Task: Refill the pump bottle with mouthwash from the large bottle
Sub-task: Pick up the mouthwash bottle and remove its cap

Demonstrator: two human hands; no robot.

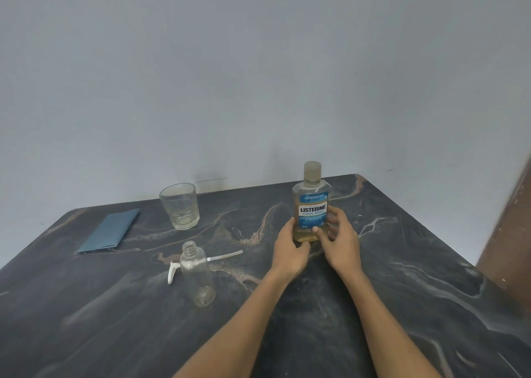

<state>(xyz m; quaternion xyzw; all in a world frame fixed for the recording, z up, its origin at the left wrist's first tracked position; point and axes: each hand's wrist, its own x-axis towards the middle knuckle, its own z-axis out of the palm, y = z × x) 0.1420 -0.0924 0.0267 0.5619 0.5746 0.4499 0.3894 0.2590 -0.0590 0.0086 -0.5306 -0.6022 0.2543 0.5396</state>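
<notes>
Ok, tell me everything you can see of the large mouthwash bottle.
The large mouthwash bottle stands upright on the dark marbled table, towards its far right. It looks like clear plastic, holds amber liquid, and its cap is on. A blue and white label reads Listerine Cool Mint. The left hand and the right hand grip its lower part from either side, fingers curled round it.
</notes>
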